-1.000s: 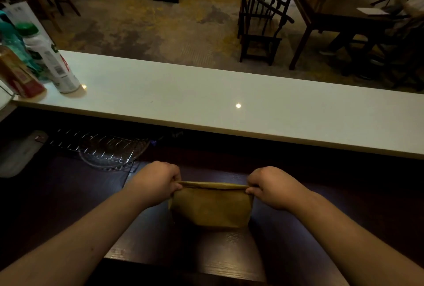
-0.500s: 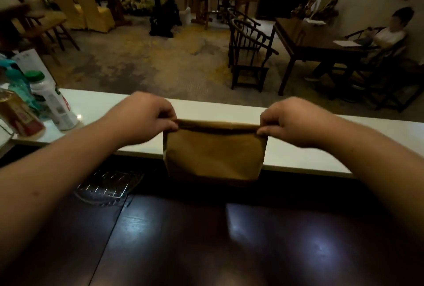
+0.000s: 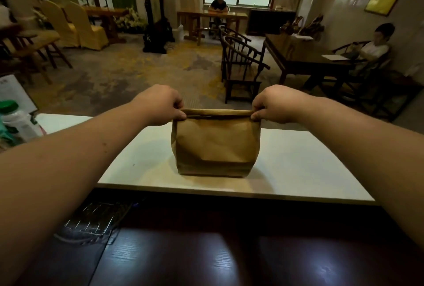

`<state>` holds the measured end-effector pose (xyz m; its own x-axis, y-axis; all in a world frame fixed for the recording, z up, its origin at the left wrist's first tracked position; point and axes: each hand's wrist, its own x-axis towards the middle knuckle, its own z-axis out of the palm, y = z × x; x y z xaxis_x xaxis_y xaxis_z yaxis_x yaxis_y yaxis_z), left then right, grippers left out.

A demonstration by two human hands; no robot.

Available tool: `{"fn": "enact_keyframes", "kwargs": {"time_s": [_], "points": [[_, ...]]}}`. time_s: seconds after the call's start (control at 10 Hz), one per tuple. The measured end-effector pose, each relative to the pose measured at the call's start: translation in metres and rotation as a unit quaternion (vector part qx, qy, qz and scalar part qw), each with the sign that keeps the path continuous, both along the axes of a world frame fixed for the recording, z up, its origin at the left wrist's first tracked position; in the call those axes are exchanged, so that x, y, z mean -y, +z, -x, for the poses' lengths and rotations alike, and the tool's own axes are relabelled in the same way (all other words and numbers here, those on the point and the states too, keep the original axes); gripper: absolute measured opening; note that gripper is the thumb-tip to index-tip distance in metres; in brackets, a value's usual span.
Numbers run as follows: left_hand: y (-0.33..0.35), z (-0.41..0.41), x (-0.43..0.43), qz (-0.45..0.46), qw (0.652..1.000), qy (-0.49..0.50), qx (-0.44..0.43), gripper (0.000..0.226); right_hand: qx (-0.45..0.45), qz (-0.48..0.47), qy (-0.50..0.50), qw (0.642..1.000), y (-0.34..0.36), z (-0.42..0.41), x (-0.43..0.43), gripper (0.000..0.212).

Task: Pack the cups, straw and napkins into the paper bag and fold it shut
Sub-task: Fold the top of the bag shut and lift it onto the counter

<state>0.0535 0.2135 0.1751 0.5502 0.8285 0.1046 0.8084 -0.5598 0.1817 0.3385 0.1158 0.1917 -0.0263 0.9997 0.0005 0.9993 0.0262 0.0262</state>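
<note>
Paper bag (image 3: 215, 148) upright on white counter (image 3: 298, 166), 12 o'clock. Left hand (image 3: 160, 104) and right hand (image 3: 275, 104) pinch rolled top's ends, fold axis 9-to-3, both equally near

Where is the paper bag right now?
The paper bag stands mid-view on the white counter, its folded top pinched between the left hand and right hand.

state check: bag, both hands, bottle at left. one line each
paper bag: upright on the white counter, top folded over shut
left hand: closed, pinching the fold's left end
right hand: closed, pinching the fold's right end
white bottle: green cap on, at the counter's left end, partly cut off
</note>
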Motion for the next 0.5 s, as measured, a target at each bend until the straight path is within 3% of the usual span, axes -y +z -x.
{"fn": "enact_keyframes", "kwargs": {"time_s": [0.3,0.5], "points": [[-0.026,-0.018,-0.026,-0.021,1.0,0.016,-0.011,0.013,-0.002,-0.02,-0.022,1.0,-0.035,-0.019,-0.033,0.018],[-0.027,-0.016,-0.021,-0.05,0.999,0.003,0.001,0.033,0.001,-0.037,-0.04,0.999,-0.038,-0.017,-0.031,0.017]]}}
